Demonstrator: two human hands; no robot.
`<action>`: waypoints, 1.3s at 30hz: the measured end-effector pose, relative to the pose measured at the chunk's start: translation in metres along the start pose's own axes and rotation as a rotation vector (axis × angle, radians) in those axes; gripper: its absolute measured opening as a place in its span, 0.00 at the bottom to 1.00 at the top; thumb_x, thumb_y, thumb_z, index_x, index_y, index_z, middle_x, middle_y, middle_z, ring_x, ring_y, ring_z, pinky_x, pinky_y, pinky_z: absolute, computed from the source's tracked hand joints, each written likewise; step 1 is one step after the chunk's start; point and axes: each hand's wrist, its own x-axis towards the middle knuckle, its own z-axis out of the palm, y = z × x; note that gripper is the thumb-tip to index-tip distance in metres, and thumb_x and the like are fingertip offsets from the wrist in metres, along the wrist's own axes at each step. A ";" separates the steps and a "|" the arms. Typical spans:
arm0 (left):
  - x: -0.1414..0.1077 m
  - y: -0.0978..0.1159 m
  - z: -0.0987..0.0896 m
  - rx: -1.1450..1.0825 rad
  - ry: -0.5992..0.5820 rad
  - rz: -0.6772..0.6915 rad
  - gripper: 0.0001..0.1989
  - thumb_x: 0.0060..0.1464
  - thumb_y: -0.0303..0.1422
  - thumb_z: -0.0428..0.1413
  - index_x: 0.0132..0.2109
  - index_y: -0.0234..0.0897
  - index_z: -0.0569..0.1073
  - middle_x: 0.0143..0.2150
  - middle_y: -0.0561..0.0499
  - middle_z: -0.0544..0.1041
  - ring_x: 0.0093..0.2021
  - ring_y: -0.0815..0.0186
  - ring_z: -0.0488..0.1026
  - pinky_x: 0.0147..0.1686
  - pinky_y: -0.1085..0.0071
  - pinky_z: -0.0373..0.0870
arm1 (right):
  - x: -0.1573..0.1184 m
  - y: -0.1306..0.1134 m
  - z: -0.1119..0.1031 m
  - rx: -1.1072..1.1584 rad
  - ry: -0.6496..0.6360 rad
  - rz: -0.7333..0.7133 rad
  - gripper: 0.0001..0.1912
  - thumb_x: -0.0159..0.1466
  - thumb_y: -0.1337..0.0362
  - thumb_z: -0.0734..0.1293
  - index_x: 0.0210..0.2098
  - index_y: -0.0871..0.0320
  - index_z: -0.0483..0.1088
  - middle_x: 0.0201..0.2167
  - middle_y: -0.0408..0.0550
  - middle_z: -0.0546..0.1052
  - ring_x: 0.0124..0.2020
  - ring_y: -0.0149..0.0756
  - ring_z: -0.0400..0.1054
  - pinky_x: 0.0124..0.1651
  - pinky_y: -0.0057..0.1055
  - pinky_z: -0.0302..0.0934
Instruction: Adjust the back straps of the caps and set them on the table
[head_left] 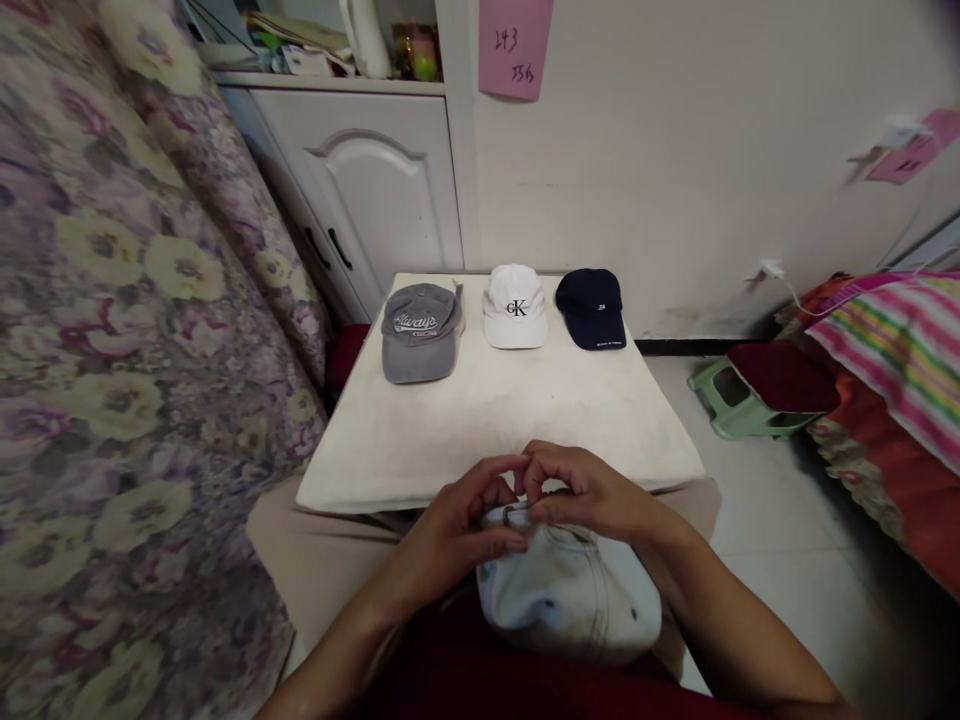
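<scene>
A light blue denim cap (562, 590) rests over my lap, with its back strap and small metal buckle (511, 515) toward the table. My left hand (472, 520) is closed on the strap near the buckle, thumb below and fingers above. On the strap's other side, my right hand (581, 490) pinches the cap's edge between thumb and fingers. The fingertips of both hands nearly meet over the strap. Across the table stand a grey cap (421, 335) with "Always" lettering, a white cap (515, 308) with "CK" on it, and a navy cap (592, 308).
The cream-covered table (495, 415) reaches to the wall. Floral curtains (112, 350) hang at the left beside a white cabinet (375, 190). A green stool (739, 395) with a dark red top stands at the right, near a bed with a striped cover (900, 340).
</scene>
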 end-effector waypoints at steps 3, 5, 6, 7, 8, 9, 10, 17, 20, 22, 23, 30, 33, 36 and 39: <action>0.001 -0.003 -0.001 -0.106 -0.028 0.033 0.29 0.50 0.30 0.66 0.59 0.44 0.71 0.35 0.54 0.69 0.35 0.67 0.64 0.35 0.69 0.60 | 0.001 0.007 -0.001 0.130 -0.018 0.053 0.11 0.63 0.58 0.71 0.32 0.57 0.69 0.34 0.42 0.70 0.36 0.33 0.66 0.40 0.31 0.62; 0.003 -0.005 -0.001 -0.160 -0.043 0.051 0.26 0.53 0.32 0.64 0.59 0.44 0.71 0.34 0.54 0.68 0.34 0.68 0.64 0.33 0.71 0.58 | 0.000 0.007 0.000 0.132 0.005 0.041 0.11 0.63 0.58 0.71 0.32 0.57 0.69 0.33 0.42 0.70 0.35 0.32 0.66 0.40 0.31 0.62; 0.003 -0.006 -0.001 -0.178 -0.042 0.055 0.25 0.55 0.33 0.63 0.60 0.44 0.70 0.33 0.55 0.68 0.33 0.69 0.63 0.32 0.71 0.57 | 0.000 0.005 0.002 0.087 0.036 0.005 0.10 0.63 0.59 0.71 0.32 0.57 0.69 0.34 0.42 0.70 0.36 0.33 0.66 0.42 0.32 0.63; 0.004 -0.006 -0.001 -0.187 -0.033 0.052 0.25 0.56 0.34 0.63 0.60 0.44 0.70 0.33 0.55 0.68 0.32 0.69 0.63 0.31 0.72 0.56 | -0.001 0.004 0.003 0.014 0.077 -0.044 0.09 0.63 0.60 0.72 0.33 0.57 0.70 0.35 0.43 0.71 0.38 0.34 0.67 0.44 0.33 0.63; 0.004 -0.006 -0.001 -0.187 -0.015 0.045 0.24 0.57 0.34 0.62 0.60 0.44 0.69 0.32 0.55 0.67 0.31 0.70 0.62 0.30 0.72 0.56 | -0.001 0.002 0.004 -0.082 0.121 -0.102 0.08 0.62 0.61 0.72 0.34 0.56 0.71 0.37 0.44 0.71 0.40 0.35 0.68 0.45 0.34 0.64; 0.005 -0.006 0.000 -0.181 0.006 0.038 0.24 0.57 0.34 0.62 0.60 0.44 0.69 0.33 0.55 0.68 0.32 0.70 0.63 0.31 0.72 0.56 | -0.002 0.001 0.006 -0.193 0.163 -0.164 0.07 0.62 0.62 0.73 0.35 0.56 0.72 0.38 0.46 0.71 0.42 0.37 0.68 0.45 0.35 0.64; 0.005 -0.006 0.000 -0.167 0.030 0.032 0.24 0.58 0.35 0.61 0.60 0.43 0.69 0.33 0.55 0.69 0.32 0.69 0.63 0.31 0.72 0.56 | -0.003 0.000 0.007 -0.313 0.197 -0.223 0.06 0.62 0.63 0.73 0.36 0.55 0.73 0.39 0.47 0.72 0.43 0.38 0.68 0.45 0.36 0.65; 0.004 -0.002 -0.001 -0.022 0.158 0.031 0.21 0.62 0.38 0.56 0.60 0.42 0.69 0.35 0.53 0.69 0.34 0.67 0.64 0.33 0.72 0.60 | -0.005 0.004 0.010 -0.868 0.180 -0.516 0.09 0.70 0.69 0.62 0.45 0.58 0.73 0.36 0.52 0.76 0.37 0.40 0.70 0.38 0.37 0.70; 0.005 -0.003 -0.001 0.000 0.175 0.037 0.20 0.63 0.39 0.56 0.60 0.42 0.69 0.35 0.53 0.69 0.33 0.67 0.64 0.33 0.72 0.60 | -0.002 0.005 0.011 -0.937 0.179 -0.564 0.10 0.69 0.72 0.60 0.44 0.59 0.72 0.34 0.52 0.76 0.37 0.40 0.72 0.36 0.36 0.71; 0.006 -0.004 -0.001 0.004 0.185 0.039 0.19 0.62 0.39 0.56 0.59 0.43 0.70 0.35 0.53 0.69 0.34 0.67 0.63 0.33 0.72 0.60 | 0.000 0.007 0.011 -0.979 0.193 -0.582 0.10 0.68 0.72 0.59 0.42 0.59 0.72 0.32 0.51 0.76 0.35 0.39 0.73 0.34 0.35 0.71; 0.006 -0.005 -0.001 0.000 0.183 0.039 0.19 0.62 0.39 0.56 0.59 0.43 0.70 0.35 0.53 0.69 0.34 0.67 0.64 0.33 0.72 0.60 | 0.001 0.008 0.011 -0.983 0.207 -0.584 0.09 0.68 0.72 0.60 0.41 0.58 0.71 0.31 0.50 0.75 0.35 0.39 0.73 0.33 0.34 0.71; 0.006 -0.007 -0.005 -0.075 0.148 0.034 0.20 0.62 0.38 0.57 0.59 0.42 0.71 0.37 0.52 0.71 0.35 0.67 0.67 0.34 0.72 0.62 | 0.000 0.008 0.010 -0.608 0.458 -0.341 0.08 0.63 0.74 0.63 0.37 0.57 0.70 0.30 0.45 0.73 0.30 0.34 0.69 0.32 0.30 0.66; 0.007 -0.007 -0.005 -0.134 0.113 -0.019 0.20 0.59 0.39 0.59 0.56 0.40 0.72 0.35 0.52 0.72 0.33 0.68 0.67 0.31 0.73 0.60 | -0.002 0.003 0.012 -0.476 0.468 -0.301 0.07 0.63 0.73 0.64 0.35 0.56 0.71 0.29 0.44 0.73 0.29 0.33 0.69 0.32 0.30 0.65; 0.009 -0.008 -0.003 -0.210 0.061 -0.085 0.20 0.54 0.40 0.64 0.52 0.37 0.74 0.33 0.52 0.74 0.30 0.69 0.68 0.28 0.74 0.59 | -0.001 -0.001 0.016 -0.446 0.389 -0.369 0.07 0.63 0.73 0.65 0.38 0.56 0.72 0.32 0.46 0.75 0.33 0.35 0.71 0.35 0.32 0.67; 0.013 -0.010 -0.002 -0.267 0.066 -0.137 0.18 0.50 0.39 0.67 0.45 0.35 0.76 0.30 0.52 0.75 0.27 0.70 0.67 0.27 0.75 0.58 | -0.002 -0.003 0.016 -0.428 0.350 -0.397 0.08 0.64 0.73 0.64 0.39 0.56 0.72 0.32 0.47 0.76 0.34 0.35 0.71 0.36 0.33 0.67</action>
